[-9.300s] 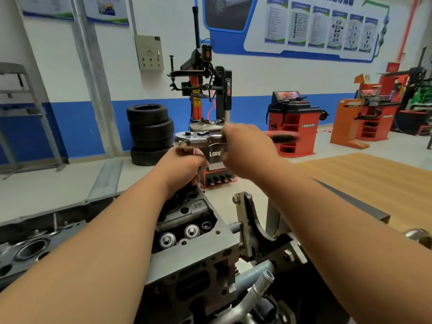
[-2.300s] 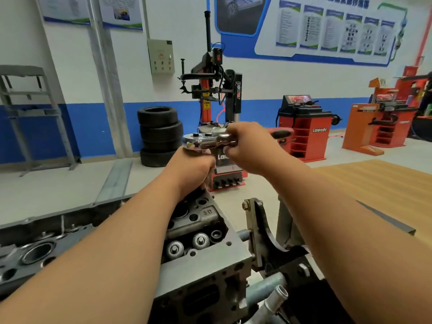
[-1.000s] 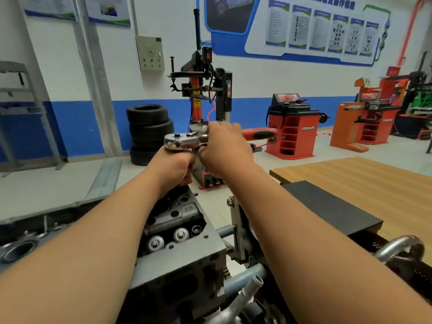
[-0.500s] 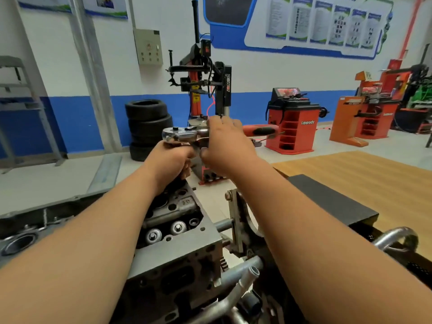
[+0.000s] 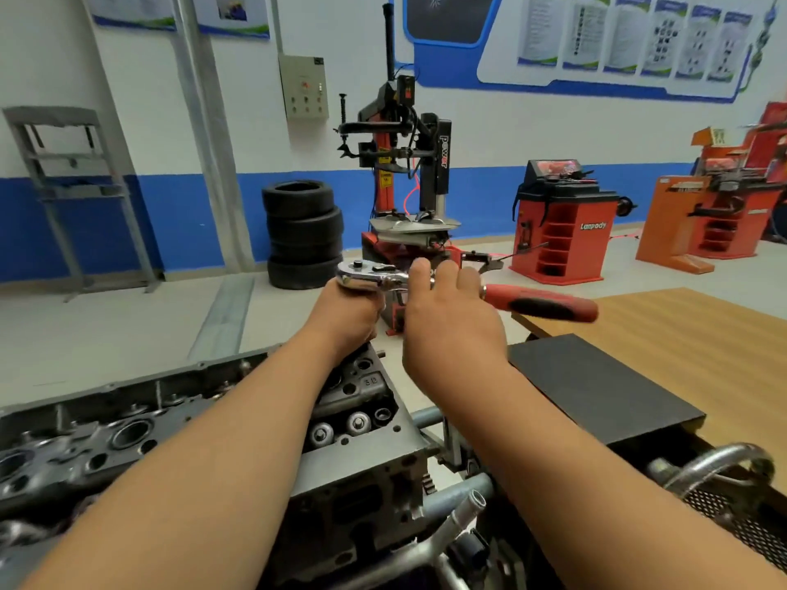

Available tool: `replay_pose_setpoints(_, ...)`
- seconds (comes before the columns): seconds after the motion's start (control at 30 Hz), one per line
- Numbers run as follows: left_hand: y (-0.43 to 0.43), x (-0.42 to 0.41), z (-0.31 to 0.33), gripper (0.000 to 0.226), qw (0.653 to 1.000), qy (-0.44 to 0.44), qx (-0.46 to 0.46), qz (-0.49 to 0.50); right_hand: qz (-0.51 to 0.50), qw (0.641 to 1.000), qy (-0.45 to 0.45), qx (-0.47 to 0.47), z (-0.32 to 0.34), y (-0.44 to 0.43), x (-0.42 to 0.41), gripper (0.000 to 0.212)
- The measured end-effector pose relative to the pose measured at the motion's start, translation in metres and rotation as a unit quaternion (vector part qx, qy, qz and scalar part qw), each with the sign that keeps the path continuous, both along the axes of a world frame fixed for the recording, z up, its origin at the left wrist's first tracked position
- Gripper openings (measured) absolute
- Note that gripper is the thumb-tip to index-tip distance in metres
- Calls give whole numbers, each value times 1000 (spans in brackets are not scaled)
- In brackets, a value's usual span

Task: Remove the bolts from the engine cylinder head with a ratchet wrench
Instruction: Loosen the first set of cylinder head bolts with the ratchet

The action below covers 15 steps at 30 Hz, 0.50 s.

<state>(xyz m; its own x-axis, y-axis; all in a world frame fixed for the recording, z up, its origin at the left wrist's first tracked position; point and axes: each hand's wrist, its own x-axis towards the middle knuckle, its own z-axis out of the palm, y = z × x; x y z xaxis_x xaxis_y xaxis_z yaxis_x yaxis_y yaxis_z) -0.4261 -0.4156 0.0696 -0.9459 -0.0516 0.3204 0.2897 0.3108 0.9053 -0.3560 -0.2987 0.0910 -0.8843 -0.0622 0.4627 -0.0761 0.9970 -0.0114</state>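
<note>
The chrome ratchet wrench (image 5: 366, 275) stands above the far end of the grey cylinder head (image 5: 362, 387), its red and black handle (image 5: 541, 305) pointing right. My left hand (image 5: 346, 318) grips the stem just under the ratchet head; the socket and the bolt beneath it are hidden by the fist. My right hand (image 5: 447, 327) lies against the chrome shaft between head and handle, fingers straight and pointing away, not curled round it. Round valve parts (image 5: 340, 428) show in the head's near corner.
A black flat box (image 5: 596, 389) and a wooden tabletop (image 5: 690, 330) lie to the right. A metal hoop (image 5: 715, 466) and stand tubes (image 5: 460, 496) sit close below my right arm. A tyre changer (image 5: 409, 185) and stacked tyres (image 5: 303, 232) stand behind.
The red handle has swung to the right and is now uncovered. My right hand has let go of its grip and moved inward onto the shaft with straight fingers. The left hand keeps its hold.
</note>
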Motion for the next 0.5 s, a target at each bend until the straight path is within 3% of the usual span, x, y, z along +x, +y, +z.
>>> replay_pose_setpoints(0.07, 5, 9, 2, 20, 999, 34, 17, 15, 46, 999, 2, 19, -7, -10, 38, 80)
replay_pose_setpoints(0.13, 4, 9, 3, 8, 998, 5, 55, 12, 85, 996, -6, 33, -8, -21, 56, 79)
replay_pose_setpoints(0.2, 3, 17, 6, 24, 998, -31, -10, 60, 85, 996, -14, 19, -4, -22, 55, 81)
replay_pose_setpoints(0.37, 1, 13, 1, 14, 997, -45, 63, 30, 71, 996, -20, -50, 10, 11, -17, 63)
replay_pose_setpoints(0.5, -4, 12, 3, 20, 999, -43, 22, -11, 157, 979, -92, -92, 25, 6, -80, 57)
